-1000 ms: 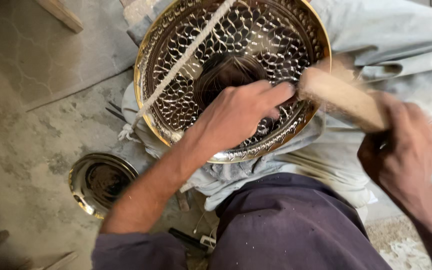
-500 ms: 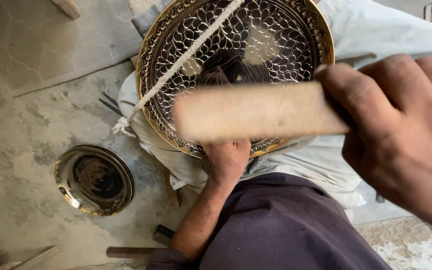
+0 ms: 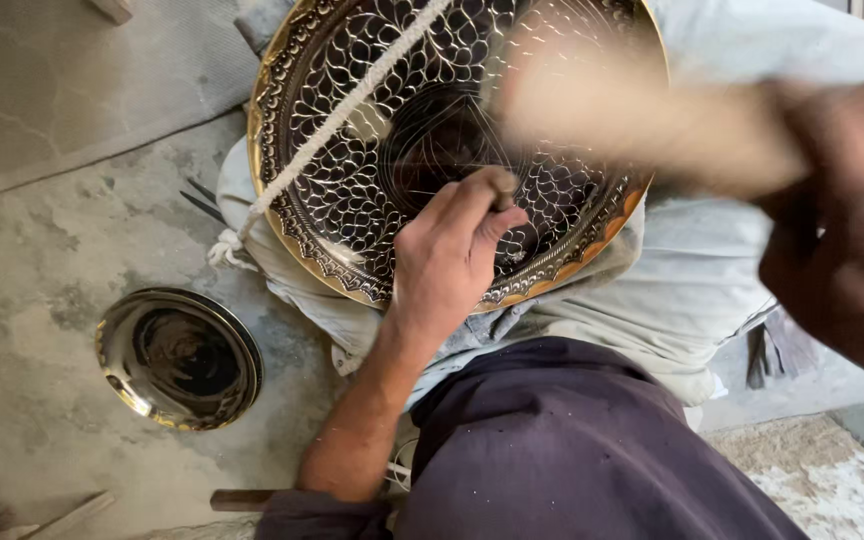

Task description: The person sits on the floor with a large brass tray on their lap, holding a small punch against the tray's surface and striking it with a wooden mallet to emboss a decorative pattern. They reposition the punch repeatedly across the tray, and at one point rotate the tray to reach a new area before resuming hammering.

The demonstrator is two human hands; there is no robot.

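While left hand [image 3: 447,255] pinches chisel [image 3: 503,188] upright on engraved brass tray [image 3: 352,150] across my lap, right hand [image 3: 842,230], fist closed round wooden mallet [image 3: 642,120], should strike squarely, lightly, tip steady on pattern line.

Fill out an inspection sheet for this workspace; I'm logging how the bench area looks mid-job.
Surface: bare, stained concrete floor; pale cloth padding under the work.
Job's things: large round engraved brass tray resting on the cloth; thin punch-like tool; wooden mallet, blurred.
Clutter: small shiny metal dish on the floor; thin dark rods beside the tray.
Grippers: left hand holds the tool against the tray; right hand grips the mallet.
Cables: white cord lying across the tray, knotted at its edge.
Surroundings: wooden pieces at the bottom edge; dark clothing.
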